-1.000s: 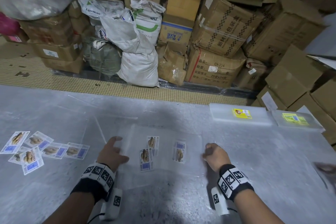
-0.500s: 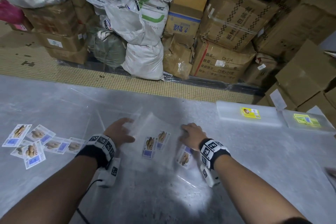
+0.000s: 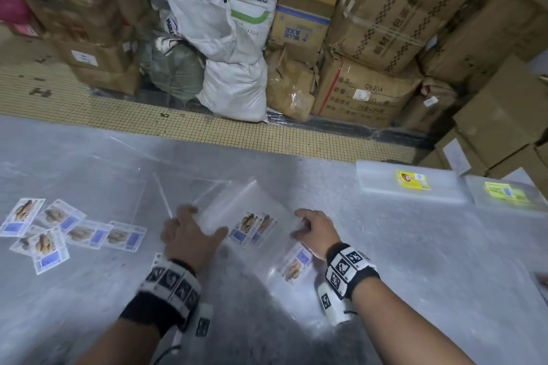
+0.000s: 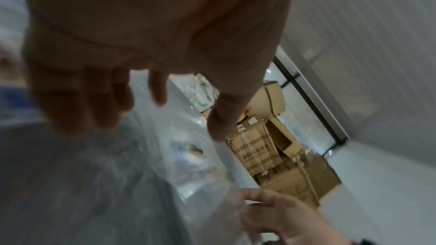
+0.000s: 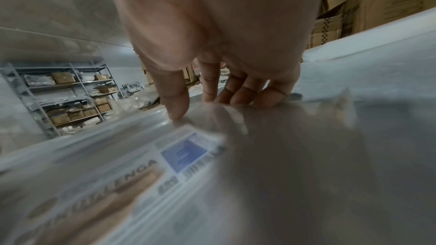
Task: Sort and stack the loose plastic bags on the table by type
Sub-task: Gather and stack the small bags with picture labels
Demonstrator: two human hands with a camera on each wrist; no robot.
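Several clear plastic bags with peanut-picture labels [image 3: 255, 225] lie overlapped in the middle of the grey table [image 3: 415, 246]. My left hand [image 3: 189, 234] rests flat on their left edge, thumb stretched toward the labels. My right hand [image 3: 314, 230] presses fingertips on their right edge. One more labelled bag [image 3: 293, 267] lies askew under my right wrist; its blue label [image 5: 184, 154] shows close up in the right wrist view, behind my right hand's fingertips [image 5: 235, 98]. In the left wrist view my left hand's fingers [image 4: 99, 103] hang loosely over the clear plastic [image 4: 188, 156].
More loose labelled bags [image 3: 74, 231] are scattered at the table's left. Two neat stacks of clear bags sit at the far right, one with a yellow label [image 3: 412, 184], one with a green-yellow label [image 3: 507, 192]. Sacks and cardboard boxes [image 3: 370, 38] crowd the floor beyond.
Both hands have moved forward and closer together, sliding the spread bags into an overlapping pile. Two labels now lie side by side; the third bag has turned askew under my right wrist.
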